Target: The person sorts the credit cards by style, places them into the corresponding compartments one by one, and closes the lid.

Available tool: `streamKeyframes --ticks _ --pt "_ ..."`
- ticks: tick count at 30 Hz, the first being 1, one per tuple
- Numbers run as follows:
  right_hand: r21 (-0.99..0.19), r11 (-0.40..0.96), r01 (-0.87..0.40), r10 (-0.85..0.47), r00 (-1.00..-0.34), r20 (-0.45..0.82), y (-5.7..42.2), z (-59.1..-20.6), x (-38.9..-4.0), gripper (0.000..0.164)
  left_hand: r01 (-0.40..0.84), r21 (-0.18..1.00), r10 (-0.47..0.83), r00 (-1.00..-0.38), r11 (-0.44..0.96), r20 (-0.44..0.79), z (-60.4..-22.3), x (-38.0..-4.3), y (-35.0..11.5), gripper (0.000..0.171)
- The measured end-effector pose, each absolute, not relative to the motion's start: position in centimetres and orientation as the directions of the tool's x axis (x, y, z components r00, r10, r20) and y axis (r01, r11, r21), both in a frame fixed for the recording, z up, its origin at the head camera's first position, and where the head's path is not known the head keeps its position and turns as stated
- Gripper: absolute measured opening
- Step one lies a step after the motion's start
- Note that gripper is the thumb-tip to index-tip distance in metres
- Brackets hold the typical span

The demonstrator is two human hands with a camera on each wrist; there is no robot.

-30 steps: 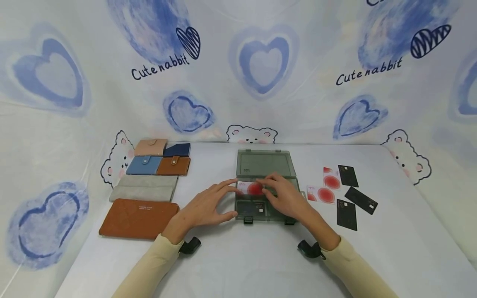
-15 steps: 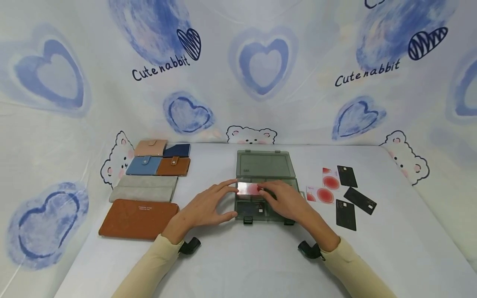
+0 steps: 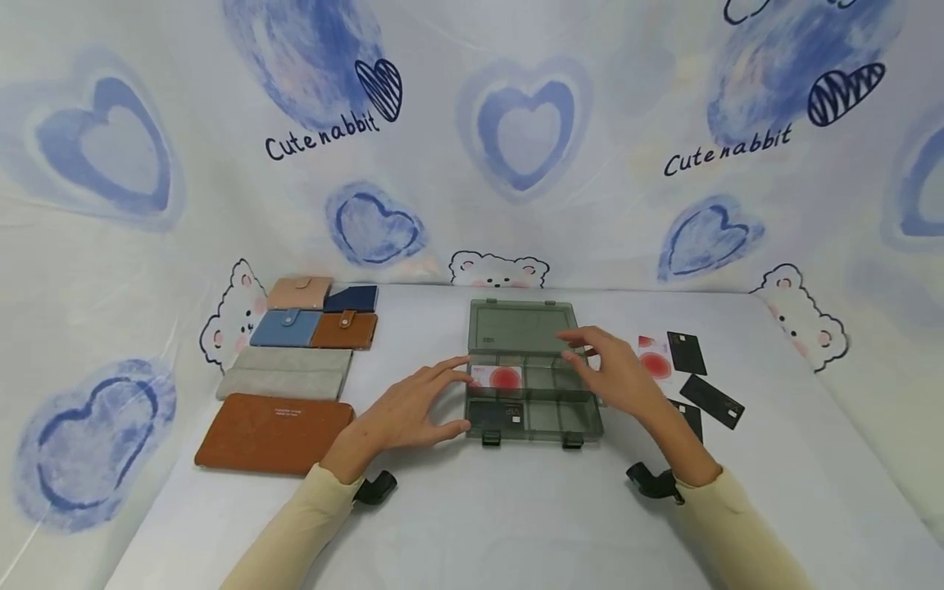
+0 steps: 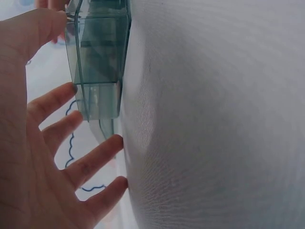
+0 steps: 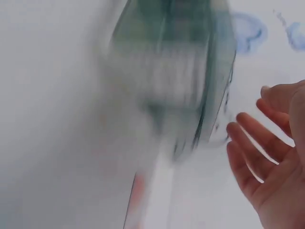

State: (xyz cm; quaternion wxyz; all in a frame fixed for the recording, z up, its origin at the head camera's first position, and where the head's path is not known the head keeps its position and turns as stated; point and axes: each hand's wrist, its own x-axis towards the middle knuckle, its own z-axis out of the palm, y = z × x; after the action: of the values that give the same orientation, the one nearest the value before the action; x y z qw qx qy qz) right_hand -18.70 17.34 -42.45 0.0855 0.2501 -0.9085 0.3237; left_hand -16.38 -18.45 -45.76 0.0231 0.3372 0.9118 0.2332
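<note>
Your L hand (image 3: 404, 412) is spread, w/ thumb & index fingertip touching the L side of the green case (image 3: 578, 415). Your R hand (image 3: 618, 377) is loosely spread above the case's R rear area, thumb apart. A red/white card (image 3: 497, 377) lies in the rear row, L end; a black VIP card (image 3: 496, 415) lies in the front row, same end. A brown pouch (image 3: 276, 434) lies L of your L hand, a loose blk card (image 3: 712, 401) to your R
</note>
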Motion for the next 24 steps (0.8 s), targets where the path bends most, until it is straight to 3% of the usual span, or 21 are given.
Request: streamKeyframes --ticks 6,14,24 --pt "-0.488 0.749 -0.447 -0.323 -0.891 0.32 22.7 -43.2 -19.9 0.043 0.609 0.435 0.628 -0.769 0.663 0.119 -45.9 -16.4 -18.6 0.062" --pt "-0.46 0.833 -0.308 -0.236 -0.949 0.208 28.7 -42.9 -20.6 0.049 0.601 0.43 0.624 -0.775 0.674 0.104 -45.9 -16.4 -18.6 0.063" --pt "-0.395 0.902 -0.176 -0.15 -0.984 0.096 33.0 -45.1 -21.2 0.059 0.612 0.431 0.628 -0.768 0.663 0.125 -45.8 -16.3 -18.7 0.062"
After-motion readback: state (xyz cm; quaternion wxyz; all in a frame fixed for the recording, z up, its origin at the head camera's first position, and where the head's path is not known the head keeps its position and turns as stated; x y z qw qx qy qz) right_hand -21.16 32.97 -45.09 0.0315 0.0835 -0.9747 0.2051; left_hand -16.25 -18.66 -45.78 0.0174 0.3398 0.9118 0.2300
